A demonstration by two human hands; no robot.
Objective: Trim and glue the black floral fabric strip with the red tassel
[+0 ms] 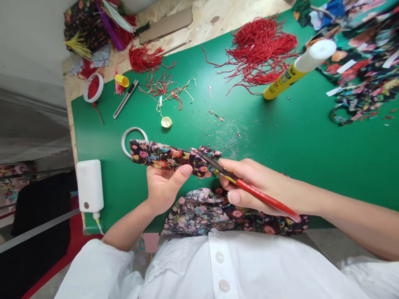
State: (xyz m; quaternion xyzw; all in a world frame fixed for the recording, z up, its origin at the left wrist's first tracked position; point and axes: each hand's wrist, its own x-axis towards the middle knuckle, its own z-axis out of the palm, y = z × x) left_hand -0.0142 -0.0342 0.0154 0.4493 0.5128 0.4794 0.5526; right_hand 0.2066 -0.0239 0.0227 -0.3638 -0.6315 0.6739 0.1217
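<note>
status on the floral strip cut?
Done: floral fabric strip is folded flat. In hand: left hand holds it, right hand has scissors with blades at the strip's right end. Left: no cut-through visible; more floral fabric lies by the person's lap.

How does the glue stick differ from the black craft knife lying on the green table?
The glue stick is thick, yellow with a white cap; the craft knife is thin and dark. The glue stick lies right of the red cords, the craft knife far left by a small yellow cap. Both lie untouched.
</note>
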